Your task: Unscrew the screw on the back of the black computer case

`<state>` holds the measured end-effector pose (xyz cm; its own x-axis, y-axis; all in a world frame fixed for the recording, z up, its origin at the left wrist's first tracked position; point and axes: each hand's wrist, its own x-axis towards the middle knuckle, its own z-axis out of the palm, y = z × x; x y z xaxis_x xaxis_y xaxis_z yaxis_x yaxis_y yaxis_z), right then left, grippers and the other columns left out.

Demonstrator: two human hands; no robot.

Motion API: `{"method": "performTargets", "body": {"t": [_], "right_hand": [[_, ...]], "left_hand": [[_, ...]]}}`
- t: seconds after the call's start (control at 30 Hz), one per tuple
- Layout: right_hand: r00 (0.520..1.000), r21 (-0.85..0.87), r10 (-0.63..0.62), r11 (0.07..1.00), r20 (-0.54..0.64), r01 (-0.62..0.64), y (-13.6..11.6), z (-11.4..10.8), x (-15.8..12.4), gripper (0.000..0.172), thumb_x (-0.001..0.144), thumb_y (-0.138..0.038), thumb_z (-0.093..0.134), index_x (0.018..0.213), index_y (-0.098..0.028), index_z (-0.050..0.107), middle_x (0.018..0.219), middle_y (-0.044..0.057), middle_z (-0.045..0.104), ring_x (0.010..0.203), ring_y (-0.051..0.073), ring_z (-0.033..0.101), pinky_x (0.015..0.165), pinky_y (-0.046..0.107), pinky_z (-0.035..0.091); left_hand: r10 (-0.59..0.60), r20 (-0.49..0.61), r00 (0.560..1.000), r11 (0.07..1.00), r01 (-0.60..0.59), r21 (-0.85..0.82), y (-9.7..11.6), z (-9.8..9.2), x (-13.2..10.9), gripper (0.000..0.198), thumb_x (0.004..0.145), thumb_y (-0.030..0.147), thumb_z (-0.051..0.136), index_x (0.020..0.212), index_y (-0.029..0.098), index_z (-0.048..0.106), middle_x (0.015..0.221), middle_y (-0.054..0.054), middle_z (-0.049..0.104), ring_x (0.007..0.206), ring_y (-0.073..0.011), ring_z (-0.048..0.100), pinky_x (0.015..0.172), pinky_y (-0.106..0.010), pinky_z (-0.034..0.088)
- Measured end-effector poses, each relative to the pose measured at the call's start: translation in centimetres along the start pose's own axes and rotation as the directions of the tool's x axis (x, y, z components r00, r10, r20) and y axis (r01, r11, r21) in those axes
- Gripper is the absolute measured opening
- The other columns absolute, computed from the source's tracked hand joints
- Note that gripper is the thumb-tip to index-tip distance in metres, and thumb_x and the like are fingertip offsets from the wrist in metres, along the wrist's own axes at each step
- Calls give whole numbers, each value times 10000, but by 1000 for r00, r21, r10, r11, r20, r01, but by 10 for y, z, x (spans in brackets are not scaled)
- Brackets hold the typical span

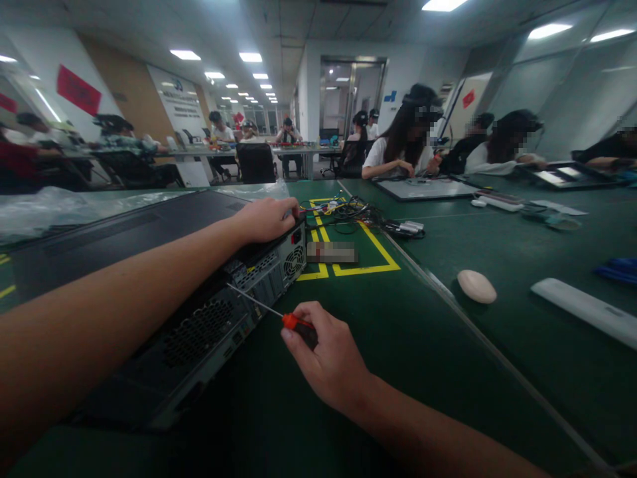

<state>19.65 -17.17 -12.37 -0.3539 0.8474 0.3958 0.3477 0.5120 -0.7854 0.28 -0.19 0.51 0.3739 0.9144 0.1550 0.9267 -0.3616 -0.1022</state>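
Note:
A black desktop computer case [164, 265] lies flat on the green table [423, 345], its rear panel with vents and a fan grille [293, 261] facing me. My left hand [266, 219] rests on the case's top far corner, fingers curled over the edge. My right hand [331, 358] is closed round a screwdriver [293, 322] with a red and black handle. Its thin shaft points left and its tip touches the rear panel near the slot covers.
A tangle of cables [348, 212] lies beyond the case inside a yellow-taped box. A white oval mouse [476, 286] and a white keyboard [582, 309] sit to the right. Several other people work at tables across the room. Clear plastic wrap [60, 206] lies at the left.

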Motion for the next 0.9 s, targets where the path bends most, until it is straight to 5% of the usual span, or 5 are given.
{"method": "performTargets", "body": {"t": [0.43,0.63,0.9], "right_hand": [[999,-78,-42,996,13,42,-3,-2,1,256,1096,-367,528,1045,-202,717,924,59,735,815,209,682,740,346,511],[1000,-16,-5,1000,-8,5,0,1,0,243,991,-357,703,1197,-234,663,1006,48,776,834,208,711,784,342,565],[1000,-33,6,999,-1,-6,0,0,1,73,1007,-294,657,1054,-241,639,928,29,743,777,193,685,724,318,521]], "left_hand": [[-4,3,1000,1000,4,-25,1,-1,-1,444,1008,342,418,1343,229,687,1122,-147,781,1019,-343,725,876,-448,526],[3,8,1000,1000,-3,-9,0,-1,-1,444,1014,334,410,1354,229,676,1103,-133,786,1012,-331,730,873,-430,528],[2,6,1000,1000,-2,-15,0,0,0,439,1002,321,420,1341,227,683,1091,-133,791,1001,-349,732,856,-442,529]]}}
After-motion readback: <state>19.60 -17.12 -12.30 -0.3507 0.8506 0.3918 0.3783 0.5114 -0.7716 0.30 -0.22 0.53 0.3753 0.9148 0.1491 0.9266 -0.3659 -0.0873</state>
